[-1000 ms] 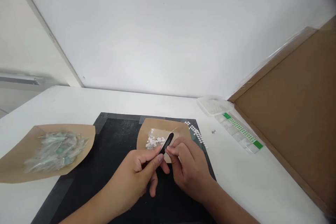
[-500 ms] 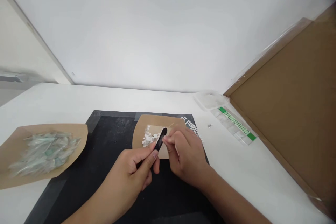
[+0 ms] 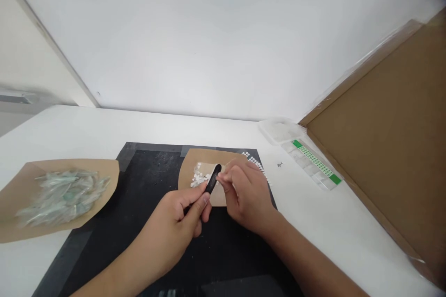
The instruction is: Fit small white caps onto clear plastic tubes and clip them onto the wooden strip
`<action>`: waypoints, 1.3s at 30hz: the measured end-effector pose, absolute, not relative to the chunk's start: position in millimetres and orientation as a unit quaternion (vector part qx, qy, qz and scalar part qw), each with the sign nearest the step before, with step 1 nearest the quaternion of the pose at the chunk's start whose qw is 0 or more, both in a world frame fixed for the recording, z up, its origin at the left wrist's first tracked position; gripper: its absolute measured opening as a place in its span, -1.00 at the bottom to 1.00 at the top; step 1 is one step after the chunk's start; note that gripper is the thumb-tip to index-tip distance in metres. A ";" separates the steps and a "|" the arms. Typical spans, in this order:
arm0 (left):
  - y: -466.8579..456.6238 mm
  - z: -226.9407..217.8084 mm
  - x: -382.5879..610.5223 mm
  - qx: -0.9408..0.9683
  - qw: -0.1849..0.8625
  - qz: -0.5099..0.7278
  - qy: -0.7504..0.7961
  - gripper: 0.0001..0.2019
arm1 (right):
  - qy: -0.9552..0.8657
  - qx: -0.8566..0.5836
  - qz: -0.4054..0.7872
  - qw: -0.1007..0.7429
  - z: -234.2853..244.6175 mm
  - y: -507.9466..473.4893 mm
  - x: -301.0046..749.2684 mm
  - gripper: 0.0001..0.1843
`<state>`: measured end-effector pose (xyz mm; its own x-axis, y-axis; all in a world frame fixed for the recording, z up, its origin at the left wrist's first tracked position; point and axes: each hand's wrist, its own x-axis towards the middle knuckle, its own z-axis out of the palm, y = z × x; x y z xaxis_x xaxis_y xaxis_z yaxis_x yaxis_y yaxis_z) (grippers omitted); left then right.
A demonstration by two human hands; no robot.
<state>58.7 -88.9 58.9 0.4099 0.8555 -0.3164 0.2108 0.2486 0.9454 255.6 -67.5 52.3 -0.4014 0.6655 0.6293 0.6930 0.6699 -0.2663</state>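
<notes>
My left hand (image 3: 177,222) is closed on a slim black tool (image 3: 212,180), thumb and forefinger round its shaft, its rounded end pointing up and away over the mat. My right hand (image 3: 244,192) is pinched shut at the tool's tip, fingers pressed together on something too small to make out. Both hands hover over a black mat (image 3: 146,195). Just behind them lies a small brown paper sheet (image 3: 195,162) with a heap of tiny white pieces (image 3: 199,178) on it.
A larger brown paper (image 3: 21,185) at the left holds a pile of clear, green-tinted packets (image 3: 62,195). A sheet of white dots (image 3: 256,162) lies behind my right hand. A clear tray (image 3: 278,131), a green-marked strip (image 3: 313,162) and a big cardboard board (image 3: 390,148) stand right.
Both hands have drifted slightly away from me over the mat, staying together at the tool's tip. The camera view has shifted a little; the grips look the same.
</notes>
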 end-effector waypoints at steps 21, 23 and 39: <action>-90.9 64.0 59.5 0.607 0.587 0.257 0.470 -0.50 | -0.855 -0.393 -0.025 0.338 61.9 -73.4 255.5 -0.78; -91.5 63.0 59.8 0.615 0.573 0.259 0.476 -0.51 | -0.848 -0.403 -0.032 0.342 62.6 -73.3 255.2 -0.78; -95.4 62.0 63.6 0.684 0.461 0.302 0.478 -0.55 | -0.837 -0.399 -0.040 0.372 65.7 -69.8 257.0 -0.75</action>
<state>63.6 -95.4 62.0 0.3600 0.9325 -0.0273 0.3750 -0.1179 0.9195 257.0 -69.8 65.7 -0.4047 0.6393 0.6538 0.6982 0.6777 -0.2306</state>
